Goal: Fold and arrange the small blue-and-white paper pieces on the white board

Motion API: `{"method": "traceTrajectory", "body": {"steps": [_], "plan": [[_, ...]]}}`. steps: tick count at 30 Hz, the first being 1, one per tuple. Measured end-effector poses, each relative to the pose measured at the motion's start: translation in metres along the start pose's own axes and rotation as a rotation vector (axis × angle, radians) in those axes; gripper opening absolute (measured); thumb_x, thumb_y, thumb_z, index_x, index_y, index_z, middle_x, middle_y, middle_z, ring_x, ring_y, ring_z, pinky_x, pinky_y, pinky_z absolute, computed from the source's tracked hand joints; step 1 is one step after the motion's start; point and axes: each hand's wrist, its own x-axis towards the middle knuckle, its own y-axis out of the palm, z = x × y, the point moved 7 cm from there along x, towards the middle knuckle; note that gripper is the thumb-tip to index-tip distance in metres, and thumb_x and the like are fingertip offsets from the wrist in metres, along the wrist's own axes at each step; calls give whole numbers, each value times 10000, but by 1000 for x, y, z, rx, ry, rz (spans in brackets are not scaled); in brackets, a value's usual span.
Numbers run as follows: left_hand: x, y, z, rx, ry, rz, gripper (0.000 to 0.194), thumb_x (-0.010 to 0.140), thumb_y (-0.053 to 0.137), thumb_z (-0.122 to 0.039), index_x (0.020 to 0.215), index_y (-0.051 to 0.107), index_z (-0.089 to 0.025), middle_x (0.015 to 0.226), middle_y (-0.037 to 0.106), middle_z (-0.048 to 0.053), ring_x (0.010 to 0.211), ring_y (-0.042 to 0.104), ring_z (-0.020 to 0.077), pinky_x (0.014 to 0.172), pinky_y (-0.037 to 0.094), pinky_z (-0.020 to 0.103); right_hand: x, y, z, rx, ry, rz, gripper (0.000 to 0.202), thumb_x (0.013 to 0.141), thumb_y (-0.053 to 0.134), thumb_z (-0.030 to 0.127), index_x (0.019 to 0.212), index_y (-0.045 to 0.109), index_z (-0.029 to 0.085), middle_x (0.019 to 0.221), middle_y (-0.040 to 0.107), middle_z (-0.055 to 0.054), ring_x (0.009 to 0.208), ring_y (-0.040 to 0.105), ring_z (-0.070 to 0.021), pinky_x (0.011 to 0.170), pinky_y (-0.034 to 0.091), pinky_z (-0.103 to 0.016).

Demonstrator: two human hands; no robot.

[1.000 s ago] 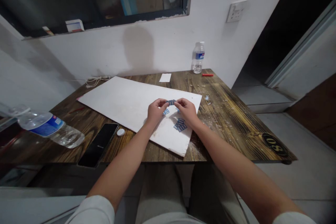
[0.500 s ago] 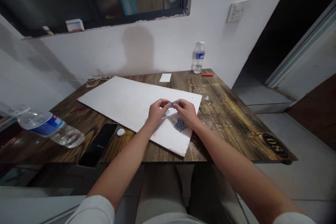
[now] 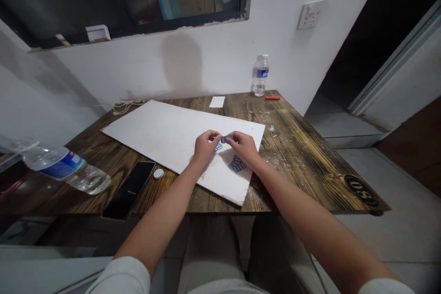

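Both hands meet above the white board (image 3: 172,124). Between my fingertips is a small dark blue-grey piece (image 3: 225,139), too small to name exactly. My left hand (image 3: 206,148) pinches its left end with thumb and forefinger, and my right hand (image 3: 244,146) pinches the right end. Beneath my right hand, a cluster of dark blue flat pieces with pale edges (image 3: 236,164) lies on the board. Lighter blue-and-white pieces (image 3: 218,146) rest beside my left fingertips, partly covered by that hand.
A phone (image 3: 129,190), a white cap (image 3: 158,173) and a lying water bottle (image 3: 69,165) are at the left. Another bottle (image 3: 261,76) stands at the back near a red stick (image 3: 272,98). A white card (image 3: 217,102) lies behind the board; crumbs dot the wooden table (image 3: 303,165).
The small piece between my fingertips has turned and dipped slightly. My fingers have shifted a little, and more of the light blue pieces shows by my left hand.
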Motion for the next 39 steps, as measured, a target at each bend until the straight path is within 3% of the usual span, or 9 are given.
{"method": "traceTrajectory", "body": {"steps": [5,8,17,23,32,36,39], "plan": [[2,-2,15,-109,-109,-46,219,775,635,-389,828,643,-177,733,635,11,647,584,134,614,446,251,0,-3,0,41,33,-37,176,777,592,343,782,696,201,700,664,-14,640,543,-162,646,404,-290],[2,1,14,-123,-123,-19,229,785,624,-404,804,633,-176,715,624,10,630,572,128,599,436,246,0,-6,-3,80,68,-69,186,764,597,355,785,690,196,706,668,-17,633,542,-163,640,408,-289],[-4,11,-8,-110,-5,161,341,832,568,-471,641,556,-189,615,576,0,588,521,125,613,431,259,5,-12,-25,204,146,-182,252,751,601,430,789,671,191,707,639,-19,641,534,-163,634,414,-291],[-7,10,-10,-101,28,167,488,878,524,-511,522,527,-176,540,538,0,560,496,115,618,404,260,5,-11,-24,207,158,-170,267,736,605,431,791,676,180,688,620,-11,629,515,-154,626,397,-284],[-1,2,-4,-166,41,38,267,777,686,-401,727,544,-181,662,555,-27,588,523,98,592,417,221,4,-4,-20,234,125,-107,241,740,613,412,808,681,192,708,641,-10,618,517,-144,595,400,-269],[1,-3,3,-129,35,-41,238,771,691,-372,859,578,-182,810,596,-3,649,542,98,610,437,213,4,-1,-17,218,110,-67,206,732,614,373,815,679,197,679,636,-3,616,531,-148,600,406,-273],[0,-1,2,-108,15,-28,228,799,659,-363,935,615,-184,823,601,3,650,541,98,601,435,210,4,0,-16,218,106,-55,193,729,618,368,805,662,196,668,631,2,584,526,-141,581,408,-272]]}}
